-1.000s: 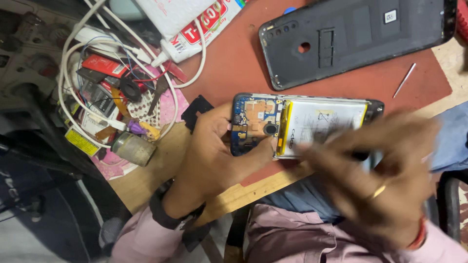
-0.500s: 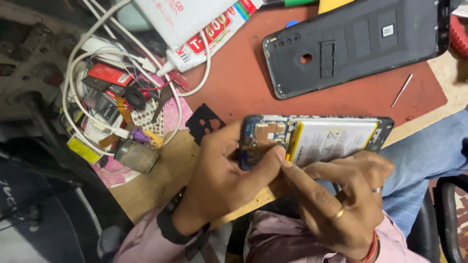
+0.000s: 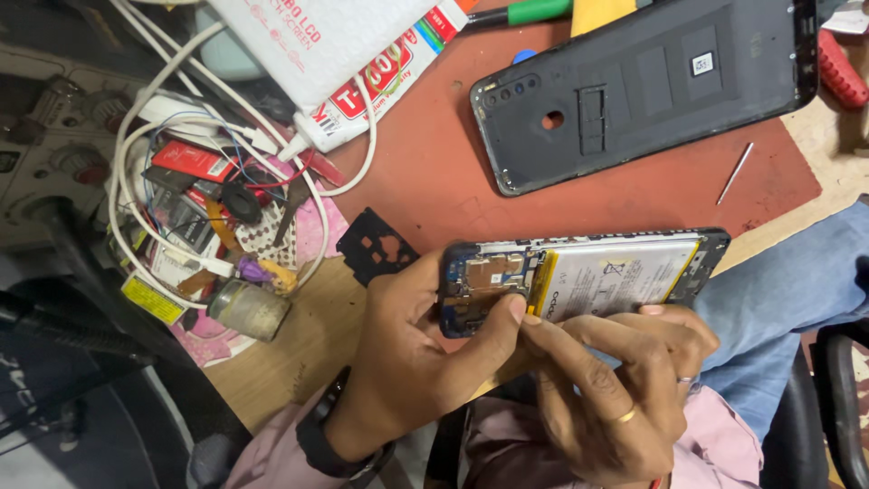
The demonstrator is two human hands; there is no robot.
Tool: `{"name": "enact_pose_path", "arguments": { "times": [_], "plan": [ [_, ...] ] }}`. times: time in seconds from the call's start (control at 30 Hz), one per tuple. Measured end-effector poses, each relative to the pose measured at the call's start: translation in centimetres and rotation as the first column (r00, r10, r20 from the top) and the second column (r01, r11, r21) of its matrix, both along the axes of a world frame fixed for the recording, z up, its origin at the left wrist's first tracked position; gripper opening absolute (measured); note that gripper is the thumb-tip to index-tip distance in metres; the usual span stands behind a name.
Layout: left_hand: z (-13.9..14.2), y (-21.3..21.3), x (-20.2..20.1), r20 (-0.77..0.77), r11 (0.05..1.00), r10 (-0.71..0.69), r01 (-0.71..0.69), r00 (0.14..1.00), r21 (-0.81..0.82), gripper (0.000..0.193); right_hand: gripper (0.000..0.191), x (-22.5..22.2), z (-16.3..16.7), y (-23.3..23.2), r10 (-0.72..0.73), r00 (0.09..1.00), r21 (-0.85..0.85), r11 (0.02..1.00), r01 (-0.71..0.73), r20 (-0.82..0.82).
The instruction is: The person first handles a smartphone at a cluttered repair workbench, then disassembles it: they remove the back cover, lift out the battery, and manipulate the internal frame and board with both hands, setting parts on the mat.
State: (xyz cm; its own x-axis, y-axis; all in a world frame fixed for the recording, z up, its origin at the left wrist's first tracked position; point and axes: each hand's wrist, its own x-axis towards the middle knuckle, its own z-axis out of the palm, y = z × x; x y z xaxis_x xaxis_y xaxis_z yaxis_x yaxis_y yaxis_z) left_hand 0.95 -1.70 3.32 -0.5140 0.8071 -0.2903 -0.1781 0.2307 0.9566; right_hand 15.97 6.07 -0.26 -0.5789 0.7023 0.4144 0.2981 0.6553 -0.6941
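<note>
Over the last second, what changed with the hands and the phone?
The right hand came down off the battery and now meets the left thumb at the board's lower edge. The left hand kept hold of the opened phone, which shifted slightly with it. The back cover and the thin pin stayed put on the mat.

Cluttered wooden workbench [image 3: 308, 349] (red mat [image 3: 434, 172] on top)
</note>
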Motion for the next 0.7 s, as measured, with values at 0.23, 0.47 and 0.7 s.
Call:
{"name": "enact_pose_path", "arguments": {
  "times": [0.23,0.47,0.7],
  "plan": [
    [-0.2,0.0,0.1,-0.028,1.000,0.009,-0.010,1.000,-0.012,0.021,0.042,-0.5,-0.1,-0.2,-0.044,0.998,0.005,0.999,0.044,-0.045],
    [-0.1,-0.1,0.3,-0.017,1.000,0.013,-0.013,1.000,0.000,0.021,0.038,-1.1,0.4,-0.5,-0.098,0.993,-0.021,0.995,0.097,-0.067],
    [-0.1,-0.1,0.4,-0.022,1.000,0.012,-0.011,1.000,0.006,0.020,0.037,-1.3,0.4,-0.3,-0.110,0.990,-0.033,0.994,0.108,-0.084]
  ]
}}
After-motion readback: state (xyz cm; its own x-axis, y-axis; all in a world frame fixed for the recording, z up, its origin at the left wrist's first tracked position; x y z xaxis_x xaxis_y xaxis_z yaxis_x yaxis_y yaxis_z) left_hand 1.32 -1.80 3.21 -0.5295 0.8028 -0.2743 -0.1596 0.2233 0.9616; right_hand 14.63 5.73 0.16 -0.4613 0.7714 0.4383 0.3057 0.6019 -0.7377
